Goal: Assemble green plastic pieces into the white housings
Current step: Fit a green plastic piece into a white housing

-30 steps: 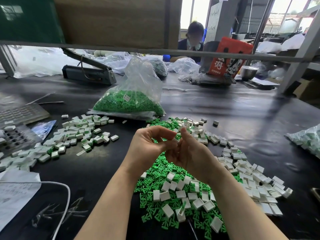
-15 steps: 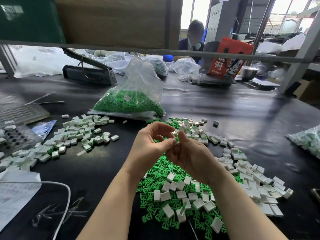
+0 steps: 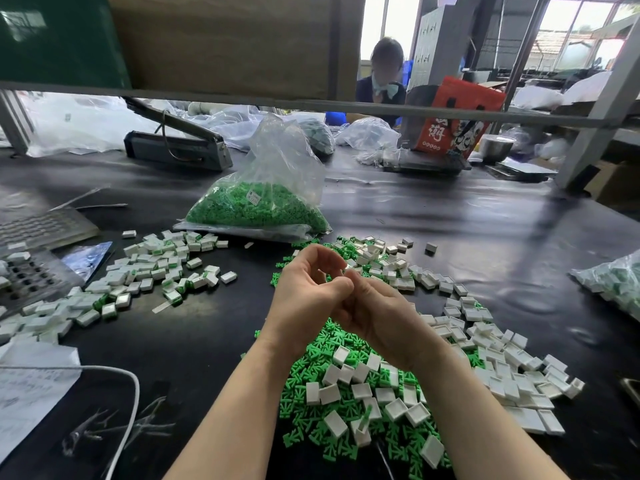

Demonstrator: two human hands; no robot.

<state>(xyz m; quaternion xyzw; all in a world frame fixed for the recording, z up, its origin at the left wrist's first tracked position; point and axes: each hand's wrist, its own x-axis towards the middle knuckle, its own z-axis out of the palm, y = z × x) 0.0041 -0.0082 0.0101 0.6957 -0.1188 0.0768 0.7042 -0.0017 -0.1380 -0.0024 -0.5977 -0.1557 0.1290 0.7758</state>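
Observation:
My left hand (image 3: 306, 296) and my right hand (image 3: 377, 315) meet above the black table, fingers curled together around a small white housing (image 3: 346, 269) that only peeks out at the fingertips. Whether a green piece sits in it is hidden. Under my wrists lies a heap of loose green plastic pieces (image 3: 322, 344) mixed with empty white housings (image 3: 360, 391). More empty housings (image 3: 491, 344) spread to the right. A pile of finished white housings with green inserts (image 3: 152, 271) lies to the left.
A clear bag of green pieces (image 3: 263, 206) stands behind the hands. A grey perforated jig (image 3: 31, 278) and papers with a white cable (image 3: 114, 372) sit at left. Another bag of parts (image 3: 620, 282) is at the right edge. A person sits across the table.
Both hands stayed joined in the same spot. The left fingers have shifted slightly over the piece between the fingertips.

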